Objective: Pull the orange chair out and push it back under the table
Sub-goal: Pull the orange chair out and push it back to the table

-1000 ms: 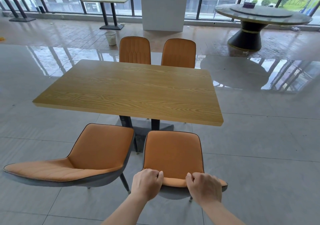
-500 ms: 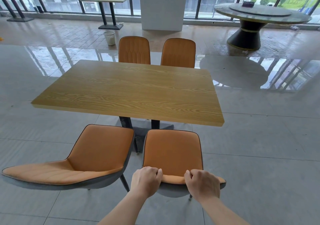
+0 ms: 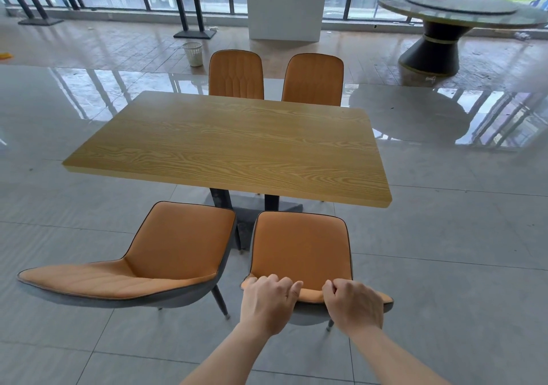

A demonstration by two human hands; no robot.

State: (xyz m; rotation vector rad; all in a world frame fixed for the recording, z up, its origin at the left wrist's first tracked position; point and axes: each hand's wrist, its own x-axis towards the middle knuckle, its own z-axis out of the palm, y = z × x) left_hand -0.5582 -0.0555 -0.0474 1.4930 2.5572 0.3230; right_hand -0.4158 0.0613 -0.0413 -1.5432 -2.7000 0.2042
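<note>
Chairs crowd the near side of the table: a second orange chair stands just beside the one being handled, turned askew so its seat juts off to the left, its backrest edge close to the handled chair's left side. Two more orange chairs, the far-left chair and the far-right chair, are tucked in at the opposite edge. Beyond them a white waste basket sits on the glossy floor, a white pillar rises before the windows, and a round table on a dark pedestal stands off to the right.

Wood grain runs along the rectangular top, which has rounded corners and rests on dark metal legs over a flat base plate. The orange chair has smooth orange upholstery with dark piping, a grey shell underneath and thin dark legs. Large grey floor tiles mirror the window frames.

Both hands are clenched over the top edge of the backrest, fingers curled over to the front: the left hand near its left corner, the right hand near its right corner, a strip of orange padding showing between them. The chair stands just clear of the table's near edge, its seat not under the top, facing the table.
</note>
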